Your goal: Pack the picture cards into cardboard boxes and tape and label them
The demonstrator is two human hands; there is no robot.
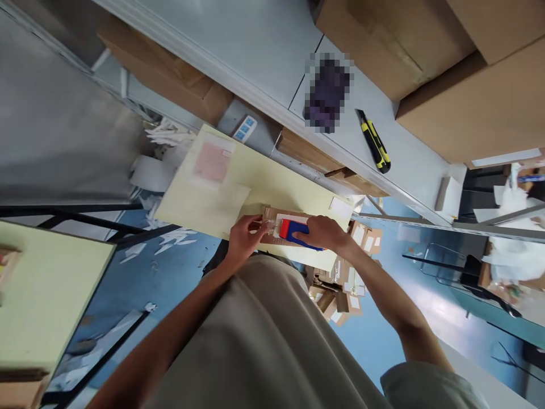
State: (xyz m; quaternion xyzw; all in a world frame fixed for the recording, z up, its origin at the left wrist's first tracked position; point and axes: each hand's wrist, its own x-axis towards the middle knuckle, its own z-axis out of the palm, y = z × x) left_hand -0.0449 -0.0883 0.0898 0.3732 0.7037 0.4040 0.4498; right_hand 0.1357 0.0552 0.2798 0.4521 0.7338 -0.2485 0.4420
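Observation:
A small brown cardboard parcel [272, 216] with a white label lies at the near edge of a pale yellow table [264, 182]. My right hand [323, 232] is closed on a red and blue tape dispenser [294, 230] that rests on top of the parcel. My left hand [243, 234] grips the parcel's left end, its fingers curled and pinching what looks like clear tape [269, 227] there. Both forearms reach in from below, over my beige shirt.
A yellow and black utility knife [374, 142] lies on a grey shelf [272, 57] beside large cardboard boxes [430, 51]. A power strip [244, 128] sits behind the table. Several small labelled parcels [344, 278] are piled on the blue floor. Paper scraps litter the floor at left. Another yellow table [46, 289] stands at left.

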